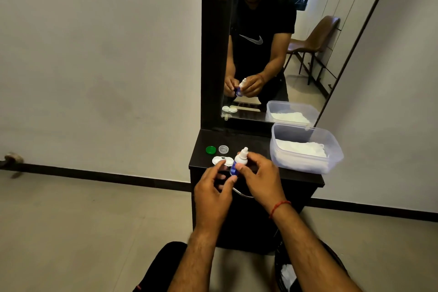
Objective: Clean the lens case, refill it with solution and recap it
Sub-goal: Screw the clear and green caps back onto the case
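A small white solution bottle [241, 158] with a blue label is held upright over the front edge of the dark table [251, 144]. My right hand [258, 178] grips its body, and my left hand [213, 187] touches its lower end with fingertips. The white lens case [219, 161] lies open on the table just left of the bottle, partly hidden by my left fingers. A green cap [210, 149] and a clear cap [223, 149] sit behind the case.
A clear plastic tub [305, 147] with white tissue stands at the table's right side. A mirror [272, 42] rises behind the table. A bin with white waste [286, 272] is on the floor at the lower right.
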